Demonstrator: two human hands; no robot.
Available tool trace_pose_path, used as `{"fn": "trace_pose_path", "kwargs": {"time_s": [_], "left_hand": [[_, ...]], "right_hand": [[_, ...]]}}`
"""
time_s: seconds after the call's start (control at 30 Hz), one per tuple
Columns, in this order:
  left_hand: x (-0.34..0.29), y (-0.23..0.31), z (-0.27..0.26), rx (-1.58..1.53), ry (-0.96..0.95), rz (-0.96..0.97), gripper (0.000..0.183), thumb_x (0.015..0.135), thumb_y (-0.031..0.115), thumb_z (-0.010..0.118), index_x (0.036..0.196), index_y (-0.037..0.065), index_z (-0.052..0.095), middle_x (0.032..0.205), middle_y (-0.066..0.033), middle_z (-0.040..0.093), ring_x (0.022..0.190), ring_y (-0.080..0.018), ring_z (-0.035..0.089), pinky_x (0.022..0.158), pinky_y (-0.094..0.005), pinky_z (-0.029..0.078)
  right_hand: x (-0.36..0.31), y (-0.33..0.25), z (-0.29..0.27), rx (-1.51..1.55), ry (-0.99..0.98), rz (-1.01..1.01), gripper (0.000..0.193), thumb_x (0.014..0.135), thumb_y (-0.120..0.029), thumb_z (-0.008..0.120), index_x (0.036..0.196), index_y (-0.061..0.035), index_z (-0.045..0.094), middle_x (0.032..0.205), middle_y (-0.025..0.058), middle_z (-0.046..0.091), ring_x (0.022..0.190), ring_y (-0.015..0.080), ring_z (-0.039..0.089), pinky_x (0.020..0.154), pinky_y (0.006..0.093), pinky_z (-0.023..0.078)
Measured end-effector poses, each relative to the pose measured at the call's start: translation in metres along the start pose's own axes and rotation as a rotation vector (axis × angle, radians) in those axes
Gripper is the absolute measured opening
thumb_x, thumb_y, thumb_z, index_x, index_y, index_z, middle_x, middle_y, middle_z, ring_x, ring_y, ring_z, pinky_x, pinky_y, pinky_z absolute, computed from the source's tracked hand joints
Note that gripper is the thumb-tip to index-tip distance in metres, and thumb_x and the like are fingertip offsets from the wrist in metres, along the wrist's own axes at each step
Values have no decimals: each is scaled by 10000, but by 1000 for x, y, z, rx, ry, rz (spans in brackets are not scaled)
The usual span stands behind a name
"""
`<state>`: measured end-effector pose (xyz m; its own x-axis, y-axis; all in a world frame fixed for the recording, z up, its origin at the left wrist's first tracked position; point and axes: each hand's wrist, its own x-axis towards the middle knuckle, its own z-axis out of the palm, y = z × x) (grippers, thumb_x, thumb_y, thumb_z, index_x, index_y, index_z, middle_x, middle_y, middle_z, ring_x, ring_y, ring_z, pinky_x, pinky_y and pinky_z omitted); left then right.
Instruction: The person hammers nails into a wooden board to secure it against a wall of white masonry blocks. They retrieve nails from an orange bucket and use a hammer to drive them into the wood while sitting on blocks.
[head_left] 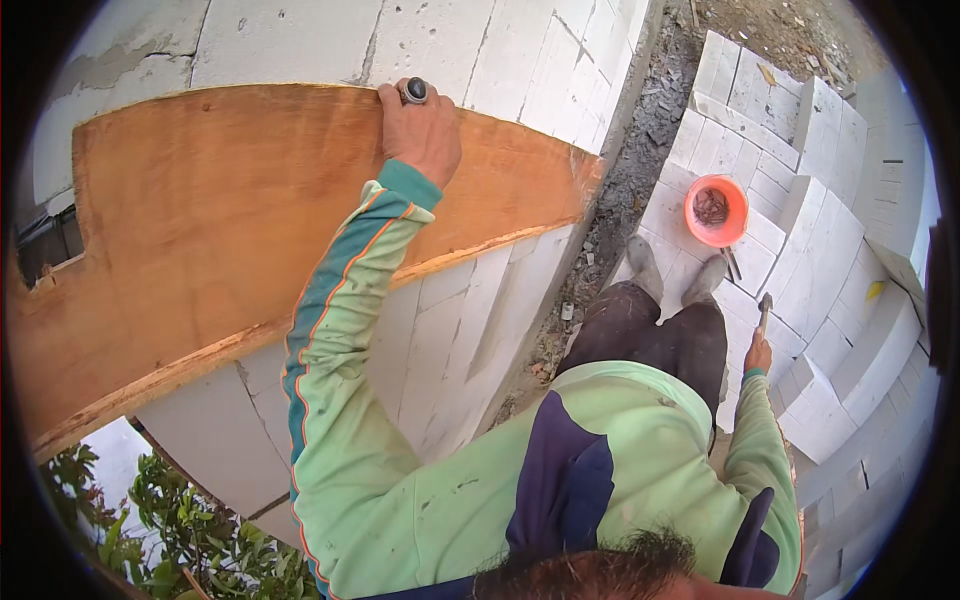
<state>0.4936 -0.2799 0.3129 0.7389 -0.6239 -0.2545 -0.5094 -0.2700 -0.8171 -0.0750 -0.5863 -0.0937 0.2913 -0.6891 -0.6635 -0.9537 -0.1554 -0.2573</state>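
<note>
A long brown plywood board lies against the white block wall. My left hand, with a dark-stoned ring on one finger, grips the board's upper edge; the fingertips are hidden behind it. On the other side, my right hand is closed around the handle of a hammer, its head pointing away from me. The hammer hangs free of the board, over pale blocks. Ahead of my feet stands an orange-red bucket with thin dark pieces inside that look like nails.
Stacked white blocks rise in uneven steps at the right. My boots rest on a block surface. A strip of rubble runs between wall and blocks. A dark-handled tool lies beside the bucket. Leafy branches fill the lower left.
</note>
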Motion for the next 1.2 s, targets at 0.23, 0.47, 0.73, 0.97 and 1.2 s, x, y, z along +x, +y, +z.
{"fn": "trace_pose_path", "kwargs": {"time_s": [0.23, 0.47, 0.73, 0.97, 1.2], "left_hand": [[-9, 7, -17, -71, -80, -15, 197, 869, 269, 598, 996, 123, 631, 983, -67, 693, 868, -236, 656, 855, -488, 367], [-107, 167, -22, -1457, -358, -34, 549, 882, 434, 629, 1289, 72, 557, 1117, -170, 686, 1007, -336, 665, 848, -444, 514], [-421, 479, 65, -1479, -841, 215, 405, 959, 351, 533, 1196, 42, 644, 1079, -166, 698, 1000, -318, 674, 852, -434, 545], [-493, 537, 49, -1980, -1426, -646, 336, 971, 254, 565, 1264, 91, 579, 894, -56, 632, 697, -175, 590, 562, -340, 467], [-378, 502, 4, -2557, -841, -1149, 458, 935, 276, 623, 1305, 15, 550, 994, -67, 659, 755, -132, 589, 606, -297, 452]], "right_hand": [[-13, 86, -8, 586, 16, 404, 652, 976, -622, 424, 677, -54, 533, 509, 94, 477, 419, 239, 482, 404, 402, 371], [-27, 96, -12, 543, -67, 240, 567, 949, -565, 515, 741, -40, 559, 545, 63, 466, 434, 193, 451, 417, 369, 354], [6, 73, -97, -4, -468, 22, 602, 909, -545, 561, 826, 43, 663, 617, 160, 600, 445, 294, 583, 462, 450, 463], [72, 84, -116, -371, -401, -106, 563, 870, -482, 645, 758, 69, 671, 582, 153, 603, 488, 280, 613, 499, 432, 491], [59, 26, -132, -499, -369, -358, 493, 888, -431, 634, 921, 62, 640, 724, 208, 652, 605, 334, 668, 575, 450, 517]]}}
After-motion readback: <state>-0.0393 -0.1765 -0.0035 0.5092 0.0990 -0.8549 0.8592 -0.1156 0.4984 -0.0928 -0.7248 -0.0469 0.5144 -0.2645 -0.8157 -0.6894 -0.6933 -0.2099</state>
